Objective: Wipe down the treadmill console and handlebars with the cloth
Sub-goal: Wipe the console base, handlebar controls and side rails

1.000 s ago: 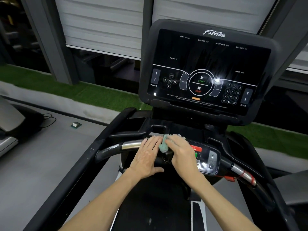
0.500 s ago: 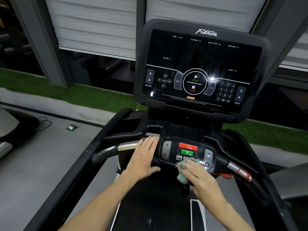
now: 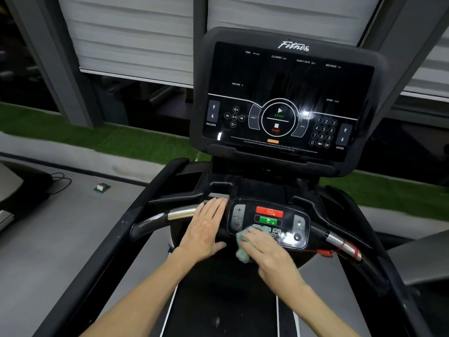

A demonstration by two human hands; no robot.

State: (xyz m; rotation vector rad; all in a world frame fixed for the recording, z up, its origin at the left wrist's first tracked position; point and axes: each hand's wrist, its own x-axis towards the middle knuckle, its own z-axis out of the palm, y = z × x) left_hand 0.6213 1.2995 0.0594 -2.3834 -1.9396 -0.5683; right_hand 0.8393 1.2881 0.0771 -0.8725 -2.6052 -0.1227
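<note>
The black treadmill console [image 3: 286, 98] with its dark touch panel stands ahead of me. Below it sits a small control pad [image 3: 268, 218] with a red and a green button, flanked by the curved handlebar [image 3: 181, 213] with chrome sections. My right hand [image 3: 266, 249] presses a crumpled pale green cloth [image 3: 243, 244] against the pad's lower left edge. My left hand [image 3: 206, 227] lies flat, fingers together, on the handlebar just left of the pad, holding nothing.
A red safety cord and clip [image 3: 324, 252] hang at the right chrome grip. The treadmill belt [image 3: 223, 305] runs below my arms. A small box [image 3: 102, 187] and a cable [image 3: 60, 182] lie on the grey floor at left. A green turf strip [image 3: 80, 135] runs behind.
My right hand slid the cloth from the pad's top left corner down across the pad to its lower edge, then a little leftward. My left hand stayed on the handlebar.
</note>
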